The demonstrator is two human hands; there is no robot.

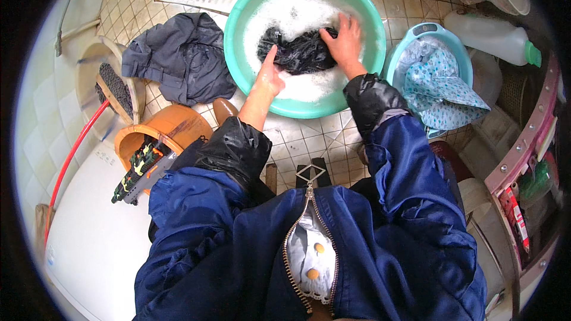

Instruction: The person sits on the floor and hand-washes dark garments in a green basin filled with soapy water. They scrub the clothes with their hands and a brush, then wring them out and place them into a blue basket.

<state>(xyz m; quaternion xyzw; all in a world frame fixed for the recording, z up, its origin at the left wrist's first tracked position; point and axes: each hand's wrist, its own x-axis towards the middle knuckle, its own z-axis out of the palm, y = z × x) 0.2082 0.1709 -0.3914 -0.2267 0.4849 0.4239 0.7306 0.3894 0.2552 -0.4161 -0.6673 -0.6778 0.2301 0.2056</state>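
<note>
A wet black cloth [305, 51] lies bunched in white suds in a round green plastic basin [308, 110]. My left hand [269, 78] is at the cloth's lower left edge, thumb raised along it; some of its fingers are hidden under the cloth or suds. At the cloth's right end, my right hand [347, 41] rests with fingers spread, its thumb touching the cloth. Whether either hand grips the fabric does not show clearly. Dark grey clothing [183, 58] lies heaped against the basin's left side.
Right of the basin stands a light blue bucket [466, 60] with patterned blue cloth [441, 89] hanging over its rim. A translucent bottle [486, 38] lies beyond it. At left are a tipped orange bucket [178, 125] holding toys, a red-handled mop [80, 138] and a pale bucket [84, 80].
</note>
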